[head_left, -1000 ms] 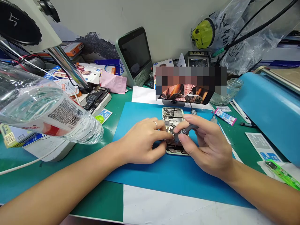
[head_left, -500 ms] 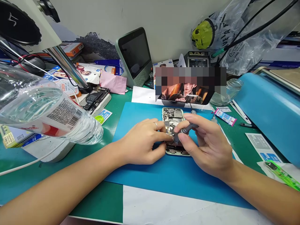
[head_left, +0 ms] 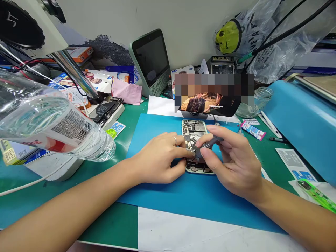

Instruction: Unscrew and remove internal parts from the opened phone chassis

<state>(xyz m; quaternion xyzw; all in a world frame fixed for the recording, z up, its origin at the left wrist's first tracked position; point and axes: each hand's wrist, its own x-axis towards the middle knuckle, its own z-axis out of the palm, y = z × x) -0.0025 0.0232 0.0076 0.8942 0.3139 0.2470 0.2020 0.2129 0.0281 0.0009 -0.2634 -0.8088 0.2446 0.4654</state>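
An opened phone (head_left: 193,130) with its circuit boards showing lies on a blue work mat (head_left: 162,196) in the middle of the desk. My left hand (head_left: 160,157), with a ring on one finger, rests on the phone's left edge, its fingers curled and pressed against the frame. My right hand (head_left: 233,161) pinches a grey screwdriver (head_left: 210,143) between thumb and fingers, its tip down on the phone's middle. The lower part of the phone is hidden by both hands.
A water bottle (head_left: 49,122) lies on its side at the left over a white box. A small screen device (head_left: 152,63), a playing phone on a stand (head_left: 210,101), a glass jar (head_left: 256,101), a blue roll (head_left: 301,119) and a green tool (head_left: 315,192) surround the mat.
Both hands stay on the phone; the right hand and screwdriver have shifted only slightly. The picture on the propped phone's screen has changed.
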